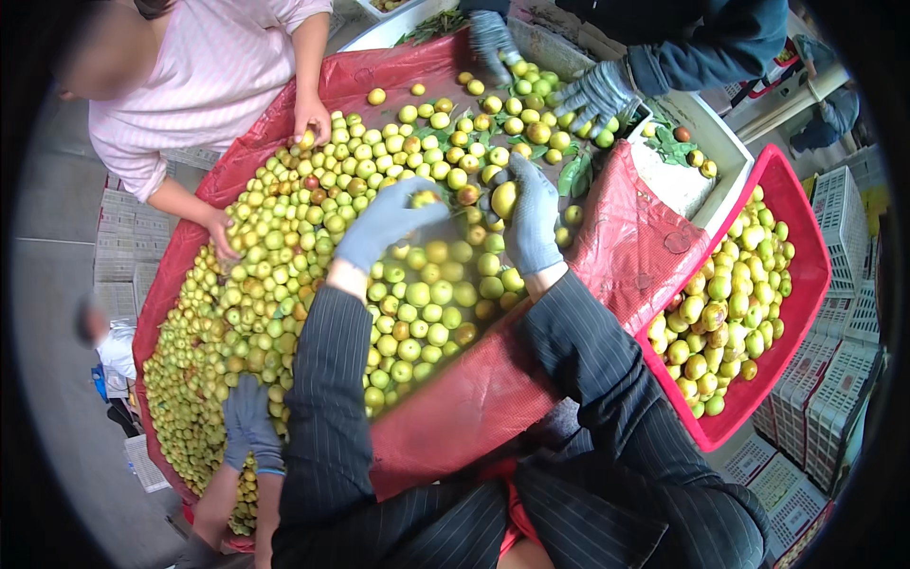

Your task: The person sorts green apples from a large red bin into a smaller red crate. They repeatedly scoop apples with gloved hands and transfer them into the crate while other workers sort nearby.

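Note:
A large heap of yellow-green jujubes (412, 291), some blotched with brown, spreads over a table lined with red plastic sheeting (462, 412). Over the heap, my left hand (387, 222) in a grey glove has thumb and fingers around a jujube (425, 198) with a brown patch. To its right, my gloved right hand (533, 217) grips a large yellow jujube (505, 200) between thumb and fingers. Loose jujubes and green leaves (574, 174) lie around both hands. A hazy patch blurs the fruit below them.
A red plastic crate (803, 284) at right holds larger jujubes. Behind it stand stacked white crates (828, 405). A white foam box (736, 153) borders the table. Other people's hands reach into the heap: gloved ones (601, 96) at top, bare ones (311, 117) at upper left, gloved ones (250, 423) at lower left.

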